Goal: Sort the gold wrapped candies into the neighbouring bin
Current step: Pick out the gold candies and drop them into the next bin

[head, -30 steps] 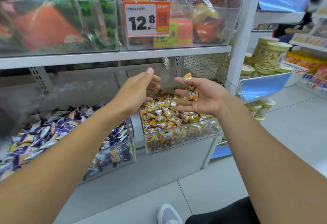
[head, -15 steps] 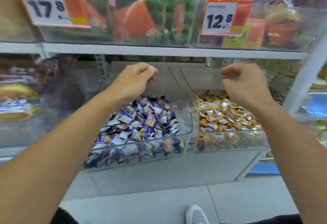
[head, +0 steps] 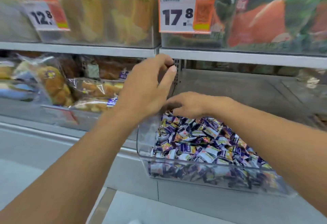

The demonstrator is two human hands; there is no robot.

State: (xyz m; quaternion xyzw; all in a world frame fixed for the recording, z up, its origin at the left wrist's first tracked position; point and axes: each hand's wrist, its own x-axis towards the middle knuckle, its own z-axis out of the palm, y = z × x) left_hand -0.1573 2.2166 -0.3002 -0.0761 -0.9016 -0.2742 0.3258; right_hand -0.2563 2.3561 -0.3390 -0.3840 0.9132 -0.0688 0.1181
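A: Left hand [head: 147,89], raised above the near-left corner of the clear plastic bin of purple-and-white wrapped candies [head: 203,163]; fingers curled toward the thumb. Whether closed on a candy: cannot tell, nothing visible between them.

B: Right hand [head: 190,105], lowered palm-down to the back-left of the same bin, fingers bent onto the heap. Probably positioned so to release or pick out pieces; grip likewise impossible to read, fingertips blurred and partly hidden behind the left hand.

A: Gold wrapped candies: none identifiable in view. A few yellowish wrappers among the purple ones, too small to class. Gold bin itself out of frame.

B: Surroundings, above: grey metal shelf edge [head: 230,55] carrying clear bins of bagged snacks, with white-and-orange price card marked 17.8 [head: 184,14] and a second, blurred card marked 12.8 [head: 45,16].

A: Left of the candy bin: packaged bread rolls in clear film [head: 53,84].

B: Obstructions: low shelf edge just over the hands, limiting lift; left forearm crossing before the bin's left wall.
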